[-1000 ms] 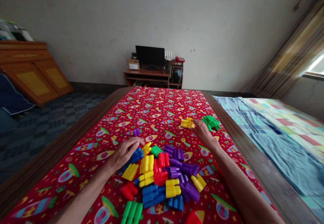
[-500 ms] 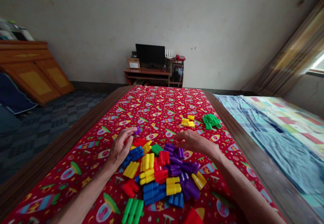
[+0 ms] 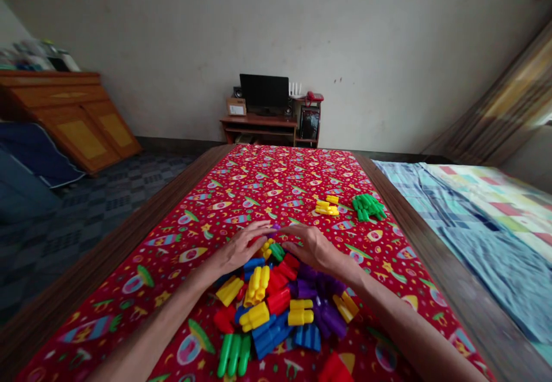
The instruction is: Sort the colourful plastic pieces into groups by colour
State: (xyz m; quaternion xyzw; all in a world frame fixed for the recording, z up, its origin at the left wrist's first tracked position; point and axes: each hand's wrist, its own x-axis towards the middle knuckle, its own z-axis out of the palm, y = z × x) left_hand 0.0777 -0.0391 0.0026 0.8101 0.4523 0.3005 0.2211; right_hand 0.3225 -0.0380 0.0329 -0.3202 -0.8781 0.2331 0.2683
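Note:
A heap of plastic building blocks (image 3: pixel 276 304) in yellow, red, blue, purple and green lies on the red rocket-print cloth (image 3: pixel 259 183) in front of me. My left hand (image 3: pixel 239 249) and my right hand (image 3: pixel 313 247) lie along the heap's far edge. Their fingers are stretched out flat, and the fingertips almost meet over a small purple block (image 3: pixel 276 227). Neither hand grips anything. Farther off on the right sit a small group of yellow blocks (image 3: pixel 326 207) and a group of green blocks (image 3: pixel 368 206).
The cloth covers a long wooden table (image 3: pixel 129 238) with dark bare edges. A bed with checked covers (image 3: pixel 474 226) runs along the right. A wooden cabinet (image 3: pixel 77 120) stands at the left. A desk with a monitor (image 3: pixel 264 91) is by the far wall.
My right hand came back from the yellow blocks to the heap. My left hand slid forward and right. The lone purple block now lies at the heap's far edge, by the fingertips.

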